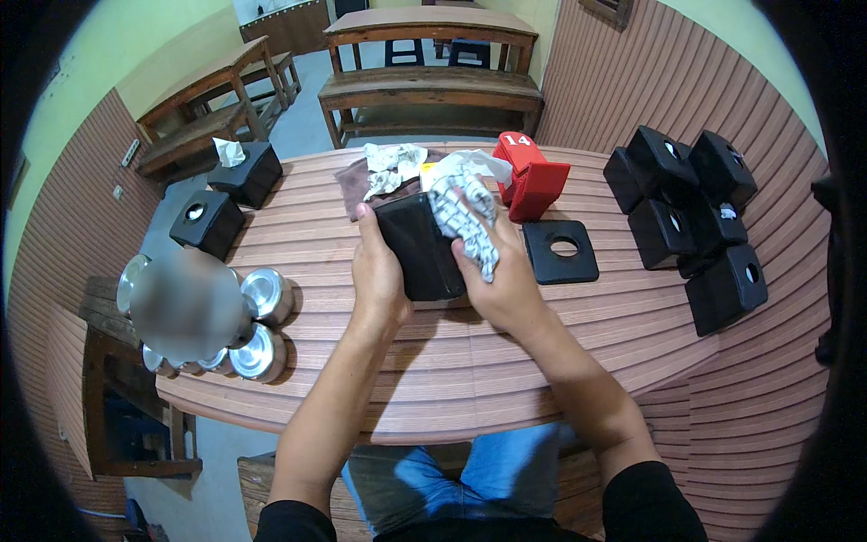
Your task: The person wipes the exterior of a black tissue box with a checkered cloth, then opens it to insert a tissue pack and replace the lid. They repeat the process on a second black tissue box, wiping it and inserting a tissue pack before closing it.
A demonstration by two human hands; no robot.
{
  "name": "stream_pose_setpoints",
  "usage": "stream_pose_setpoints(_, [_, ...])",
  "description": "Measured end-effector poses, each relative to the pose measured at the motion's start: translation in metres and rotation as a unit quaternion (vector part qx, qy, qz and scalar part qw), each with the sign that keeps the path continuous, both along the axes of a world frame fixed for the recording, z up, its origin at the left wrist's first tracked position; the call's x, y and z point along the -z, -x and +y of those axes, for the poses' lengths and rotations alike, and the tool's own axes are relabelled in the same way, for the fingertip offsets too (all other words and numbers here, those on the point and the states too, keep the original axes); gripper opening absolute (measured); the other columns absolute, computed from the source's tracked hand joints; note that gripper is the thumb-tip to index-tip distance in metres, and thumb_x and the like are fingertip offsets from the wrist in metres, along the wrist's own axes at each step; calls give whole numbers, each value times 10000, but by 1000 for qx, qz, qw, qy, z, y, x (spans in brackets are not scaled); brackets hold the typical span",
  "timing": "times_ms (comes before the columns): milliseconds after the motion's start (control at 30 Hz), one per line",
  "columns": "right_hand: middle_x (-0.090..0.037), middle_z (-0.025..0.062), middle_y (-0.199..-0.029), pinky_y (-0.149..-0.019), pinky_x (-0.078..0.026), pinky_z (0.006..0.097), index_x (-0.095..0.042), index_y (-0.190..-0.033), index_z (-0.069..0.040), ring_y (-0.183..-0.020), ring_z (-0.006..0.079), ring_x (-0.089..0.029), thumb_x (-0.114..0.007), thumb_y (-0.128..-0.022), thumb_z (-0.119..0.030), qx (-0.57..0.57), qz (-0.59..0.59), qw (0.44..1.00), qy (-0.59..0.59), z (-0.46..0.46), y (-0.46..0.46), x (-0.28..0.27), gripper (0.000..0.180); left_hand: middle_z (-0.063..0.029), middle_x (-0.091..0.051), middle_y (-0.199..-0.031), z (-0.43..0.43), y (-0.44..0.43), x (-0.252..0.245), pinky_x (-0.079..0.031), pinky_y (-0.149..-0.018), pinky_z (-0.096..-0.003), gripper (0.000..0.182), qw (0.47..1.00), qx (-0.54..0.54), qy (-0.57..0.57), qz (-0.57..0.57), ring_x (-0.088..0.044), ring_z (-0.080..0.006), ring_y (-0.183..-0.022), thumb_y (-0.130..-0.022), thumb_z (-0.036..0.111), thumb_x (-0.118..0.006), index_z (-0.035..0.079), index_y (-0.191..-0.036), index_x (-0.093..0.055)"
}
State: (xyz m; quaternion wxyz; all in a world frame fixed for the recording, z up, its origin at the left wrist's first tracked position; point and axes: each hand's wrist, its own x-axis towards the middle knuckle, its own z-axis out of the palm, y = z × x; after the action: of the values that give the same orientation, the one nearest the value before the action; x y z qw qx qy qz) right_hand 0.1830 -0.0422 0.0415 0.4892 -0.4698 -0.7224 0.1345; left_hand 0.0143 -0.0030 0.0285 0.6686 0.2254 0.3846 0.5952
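Observation:
My left hand [379,267] grips the side of a black tissue box body [416,244], tilted above the table. In my right hand [504,274] is a crumpled white-and-dark checked cloth [467,213], pressed against the box's right side. To the right of that hand, a square black lid [542,264] with a round hole lies flat on the table. Just beyond the hands are a brown cloth [352,183], crumpled white tissues [393,161] and a white sheet of tissue [484,162], partly hidden by the checked cloth.
Several black tissue boxes [660,230] are grouped at the right edge of the wood-patterned table [325,264]. A red number stand [532,179] is at the back. On the left stand two more tissue boxes [247,176] and several metal-lidded jars [264,295], partly blurred.

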Motion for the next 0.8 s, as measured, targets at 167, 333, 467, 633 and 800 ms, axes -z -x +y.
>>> stream_pose_setpoints(167, [-408, 126, -1742, -1288, -205, 651, -845, -1190, -200, -1617, 367, -351, -793, -781, -260, -107, -241, 956, -131, -17, 3, -4, 416, -232, -708, -1283, 11, 24, 9, -625, -979, -429, 766, 997, -57, -51, -23, -745, -319, -1138, -1155, 620, -305, -46, -1433, -561])
stream_pose_setpoints(333, [-453, 194, -1697, -1296, -167, 665, -868, -1103, -183, -1590, 426, -371, -787, -752, -148, 62, -174, 970, -159, -4, -17, -12, 362, -203, -632, -1472, 22, 29, 14, -569, -1119, -484, 759, 951, 139, -142, -239, -650, -339, -1332, -1157, 624, -228, 31, -1537, -510])
stream_pose_setpoints(467, [-424, 223, -1700, -1289, -152, 676, -732, -1445, -291, -1602, 482, -310, -778, -798, -95, 107, -74, 980, -149, 1, -16, -14, 677, -192, -695, -1372, 10, 17, 17, -588, -1071, -451, 793, 993, 49, -102, -35, -692, -308, -1254, -1142, 658, -269, 0, -1462, -575])
stream_pose_setpoints(633, [-424, 224, -1707, -1290, -174, 660, -753, -1416, -312, -1591, 440, -367, -778, -783, -142, -11, -151, 980, -129, -13, -4, -8, 656, -178, -665, -1379, 7, 13, 21, -502, -1104, -359, 804, 985, -7, -163, -52, -656, -240, -1235, -1159, 641, -258, -54, -1442, -546])
stream_pose_setpoints(800, [-638, 211, -1324, -1073, -435, 448, -766, -1233, -25, -1201, 283, -607, -749, -912, -100, 137, 114, 969, -170, -4, -21, -11, 330, -87, -738, -1022, 7, 31, 15, -533, -802, -299, 834, 938, -67, -237, 244, -651, -133, -899, -1164, 632, -290, -83, -1166, -720])
